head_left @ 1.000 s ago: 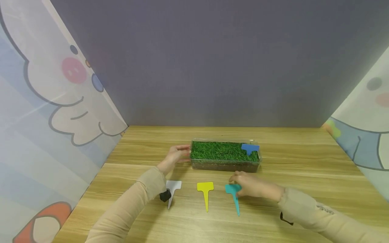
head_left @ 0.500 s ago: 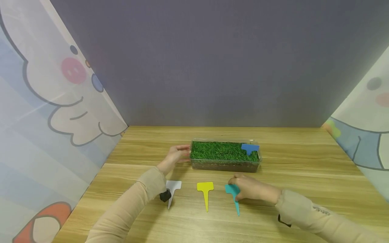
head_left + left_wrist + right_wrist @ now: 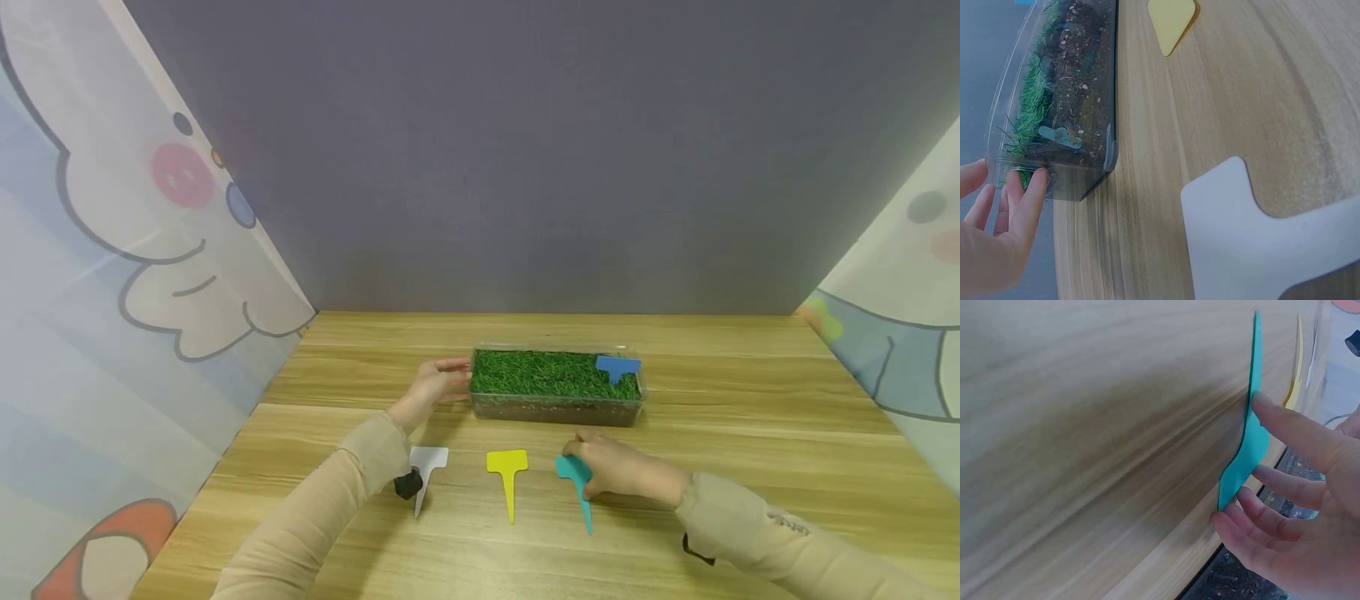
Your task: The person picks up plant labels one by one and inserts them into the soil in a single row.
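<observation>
In the head view, a clear plastic planter box (image 3: 558,410) holds dark soil and green grass (image 3: 536,372). A blue T-shaped plant label (image 3: 618,366) stands in its right end. My left hand (image 3: 432,387) is at the box's left end; in the left wrist view its fairly straight fingers (image 3: 1030,203) touch the end wall. My right hand (image 3: 618,465) holds a teal plant label (image 3: 573,468) flat on the table. The right wrist view shows the thumb (image 3: 1291,428) at its stem and fingertips at the head's edge. A yellow plant label (image 3: 507,461) lies left of it.
A white plant label (image 3: 430,457) lies beneath the left forearm, partly covered by a small black block (image 3: 408,482) at the sleeve. Behind the wooden table (image 3: 360,350) rises a grey wall (image 3: 480,167). Cartoon-printed panels (image 3: 127,250) flank the sides.
My right hand has shifted slightly left and down, its fingers drawing in around the teal label's head and stem. The left hand and planter box have stayed put.
</observation>
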The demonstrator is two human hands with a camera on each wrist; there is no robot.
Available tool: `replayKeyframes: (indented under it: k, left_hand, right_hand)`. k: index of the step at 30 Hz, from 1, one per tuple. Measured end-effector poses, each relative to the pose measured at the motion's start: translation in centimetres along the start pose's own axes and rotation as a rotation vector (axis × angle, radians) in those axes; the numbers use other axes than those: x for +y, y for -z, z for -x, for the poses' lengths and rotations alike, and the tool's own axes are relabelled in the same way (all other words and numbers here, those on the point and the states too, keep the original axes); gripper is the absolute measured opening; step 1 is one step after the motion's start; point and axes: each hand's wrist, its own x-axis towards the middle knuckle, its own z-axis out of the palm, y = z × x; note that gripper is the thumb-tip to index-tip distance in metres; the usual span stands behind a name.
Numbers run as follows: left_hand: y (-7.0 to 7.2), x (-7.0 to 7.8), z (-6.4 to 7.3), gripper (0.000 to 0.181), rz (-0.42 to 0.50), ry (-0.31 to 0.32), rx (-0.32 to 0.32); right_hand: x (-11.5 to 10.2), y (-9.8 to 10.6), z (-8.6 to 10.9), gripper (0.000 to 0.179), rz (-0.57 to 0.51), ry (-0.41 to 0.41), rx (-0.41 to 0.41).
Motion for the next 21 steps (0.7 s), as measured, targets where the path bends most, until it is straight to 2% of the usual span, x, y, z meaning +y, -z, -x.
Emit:
replayKeyframes:
  k: [3, 5, 8, 14, 21]
  left_hand:
    - [0.0, -0.1, -0.1, 0.035, -0.002, 0.007, 0.007]
    - [-0.2, 0.1, -0.1, 0.036, -0.01, 0.039, 0.031]
    - [-0.3, 0.5, 0.1, 0.038, -0.013, 0.061, 0.029]
    - [-0.3, 0.5, 0.1, 0.037, -0.019, 0.047, 0.046]
    - [-0.3, 0.2, -0.1, 0.037, -0.011, 0.052, 0.054]
  right_hand:
    - [0.0, 0.0, -0.2, 0.051, -0.026, -0.007, -0.011]
    - [0.1, 0.1, -0.3, 0.048, -0.05, -0.011, -0.022]
    - [0.3, 0.3, -0.4, 0.046, -0.101, -0.015, -0.039]
    - [0.9, 0.2, -0.3, 0.046, -0.183, -0.001, -0.04]
    - [1.6, 0.0, -0.2, 0.049, -0.208, 0.025, -0.027]
